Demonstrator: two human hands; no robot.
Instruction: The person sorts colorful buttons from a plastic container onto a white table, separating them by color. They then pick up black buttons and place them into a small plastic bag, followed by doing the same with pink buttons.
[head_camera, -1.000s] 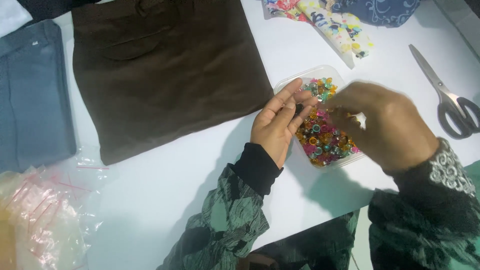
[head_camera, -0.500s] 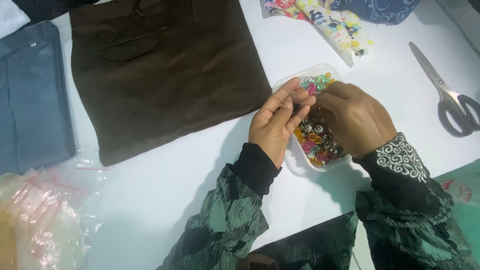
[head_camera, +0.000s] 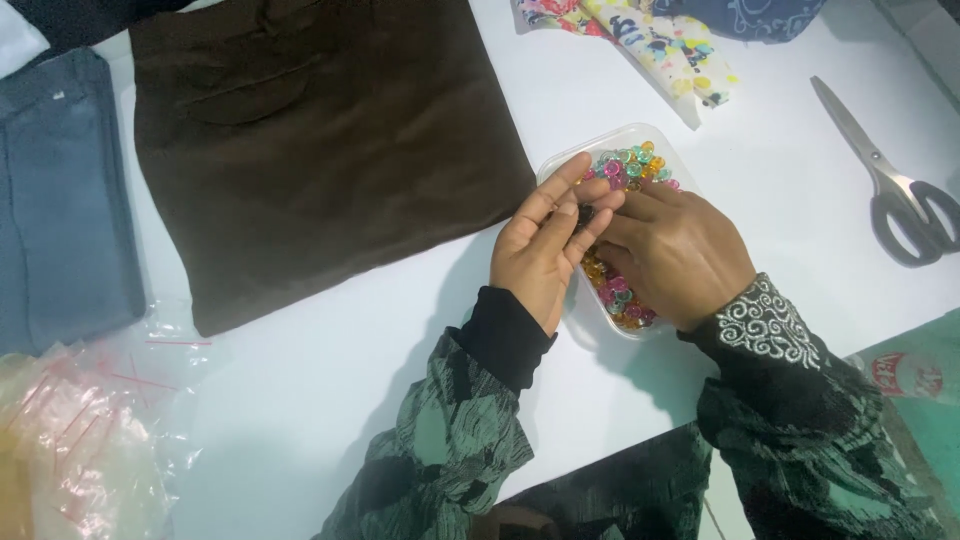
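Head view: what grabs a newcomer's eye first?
Both hands, left hand and right hand, meet over a clear plastic tray of small multicoloured beads at centre. A large folded dark brown cloth fills the upper left, and grey metal scissors lie at far right.

A: Where are the hands?
B: Left hand and right hand meet over a clear plastic tray of small multicoloured beads, fingertips pinching a small dark item.
A: Around them?
B: Folded dark brown fabric just left of the tray; grey-handled metal scissors well right.
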